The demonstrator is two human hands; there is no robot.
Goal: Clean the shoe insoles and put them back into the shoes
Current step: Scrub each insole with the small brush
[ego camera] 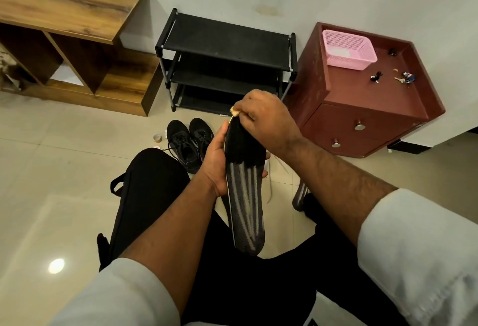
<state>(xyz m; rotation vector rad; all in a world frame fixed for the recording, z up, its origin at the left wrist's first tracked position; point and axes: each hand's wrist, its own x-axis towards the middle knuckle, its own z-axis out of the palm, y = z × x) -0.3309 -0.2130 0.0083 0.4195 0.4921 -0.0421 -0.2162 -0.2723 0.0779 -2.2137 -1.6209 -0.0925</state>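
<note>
Floor: glossy pale tiles (46, 160), with a round glare spot well to the near left of the shoes.
Room: a plain light wall stands behind the furniture, beyond the shoes.
Shoes: two black lace-up shoes (190, 142), side by side on the floor, toes pointing away.
Shoe rack: one black three-tier rack (225, 41) with metal posts, just behind the shoes.
Wooden shelf unit: one brown wood-grain unit (64, 15), to the left of the shoes.
Cabinet: one dark red cabinet (362, 118) with two round metal knobs, to the right of the shoes.
Basket: one pink mesh plastic basket (349, 49) on the cabinet top, beside some small keys.
Insoles: two in view; one long black insole (244, 191) with grey stripes is held up just nearer than the shoes; a second insole (300, 196) shows partly, to the right of the shoes.
Left hand: the left hand (216, 162) curls round the held insole's middle.
Right hand: the right hand (261, 116) pinches a small yellowish cloth (236, 111) against the insole's toe end.
Small tin: one round tin (157, 138) just left of the shoes.
</note>
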